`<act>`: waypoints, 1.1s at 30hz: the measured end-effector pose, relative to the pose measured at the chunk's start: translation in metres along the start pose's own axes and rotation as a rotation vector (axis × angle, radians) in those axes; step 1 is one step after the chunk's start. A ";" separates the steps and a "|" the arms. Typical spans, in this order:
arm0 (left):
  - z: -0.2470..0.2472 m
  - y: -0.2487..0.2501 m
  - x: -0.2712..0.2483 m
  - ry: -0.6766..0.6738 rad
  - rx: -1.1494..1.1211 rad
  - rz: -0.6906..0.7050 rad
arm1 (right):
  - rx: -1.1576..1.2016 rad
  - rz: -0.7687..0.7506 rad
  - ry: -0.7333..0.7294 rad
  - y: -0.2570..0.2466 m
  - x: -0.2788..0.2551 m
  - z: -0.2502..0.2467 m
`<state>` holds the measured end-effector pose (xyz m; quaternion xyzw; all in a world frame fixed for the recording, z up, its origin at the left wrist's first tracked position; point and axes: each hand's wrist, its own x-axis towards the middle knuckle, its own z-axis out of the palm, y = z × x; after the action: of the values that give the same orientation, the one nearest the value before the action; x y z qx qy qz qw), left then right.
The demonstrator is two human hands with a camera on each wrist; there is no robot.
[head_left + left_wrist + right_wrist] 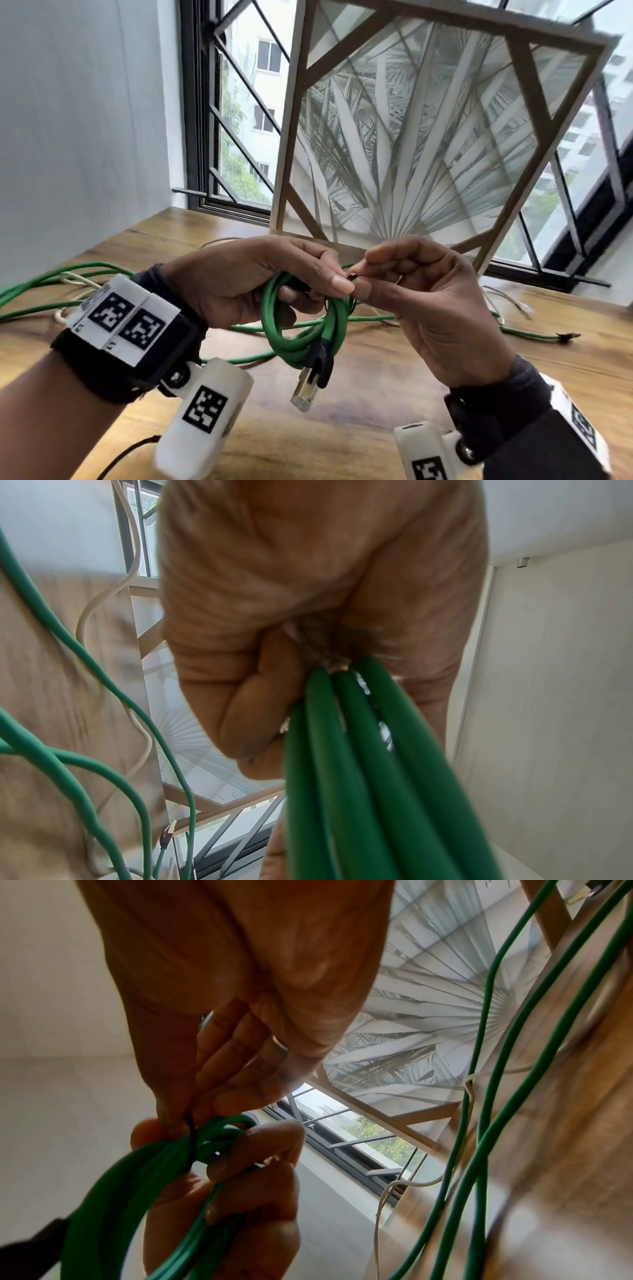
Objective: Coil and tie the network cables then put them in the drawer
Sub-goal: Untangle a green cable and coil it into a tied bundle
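Note:
A coiled green network cable (301, 342) hangs above the wooden table (376, 421), its black-booted plug (306, 387) dangling down. My left hand (308, 284) grips the top of the coil, fingers curled round the strands (359, 777). My right hand (373, 274) meets it from the right and pinches a thin black tie (191, 1139) that runs across the bundle (137, 1177). The left hand's fingers (260, 1150) sit just beyond the tie. No drawer is in view.
Loose green cables (51, 277) and a thin white cable (78, 281) sprawl over the table behind my hands, one green end (565, 337) lying at the right. A framed palm-leaf picture (428, 137) leans against the barred window (236, 120).

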<state>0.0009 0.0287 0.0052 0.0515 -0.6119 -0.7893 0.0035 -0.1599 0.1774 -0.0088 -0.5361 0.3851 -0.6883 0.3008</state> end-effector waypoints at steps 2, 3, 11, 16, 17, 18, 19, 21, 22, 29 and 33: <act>0.000 -0.001 0.000 0.015 0.021 0.000 | -0.069 -0.035 0.004 -0.003 0.000 -0.001; 0.000 -0.001 0.000 0.031 0.044 -0.001 | -0.109 -0.053 0.004 -0.004 0.000 -0.003; 0.004 -0.003 0.002 0.142 0.223 -0.009 | -0.153 -0.040 -0.056 -0.005 -0.001 -0.002; 0.001 -0.002 0.001 0.151 0.243 0.003 | -0.142 -0.023 -0.016 -0.004 -0.002 -0.001; 0.000 -0.003 0.002 0.146 0.231 0.001 | -0.141 -0.018 -0.015 -0.004 -0.002 -0.002; 0.000 -0.003 0.003 0.140 0.218 0.001 | -0.137 -0.015 -0.017 -0.004 -0.001 -0.002; 0.000 -0.003 0.003 0.134 0.207 0.000 | -0.133 -0.012 -0.019 -0.004 -0.001 -0.002; -0.001 -0.005 0.005 0.115 0.193 0.002 | -0.124 -0.014 -0.021 -0.004 -0.001 -0.002; -0.001 -0.006 0.005 0.095 0.180 -0.001 | -0.118 -0.013 -0.023 -0.004 -0.001 -0.002; 0.002 -0.008 0.004 0.040 0.116 -0.058 | -0.132 -0.047 -0.064 -0.006 -0.003 0.001; 0.002 -0.008 0.004 0.044 0.154 -0.082 | -0.142 -0.048 -0.090 -0.011 -0.005 0.002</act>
<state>-0.0027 0.0323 -0.0021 0.0938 -0.6679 -0.7381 -0.0195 -0.1569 0.1873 -0.0016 -0.5958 0.4059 -0.6414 0.2623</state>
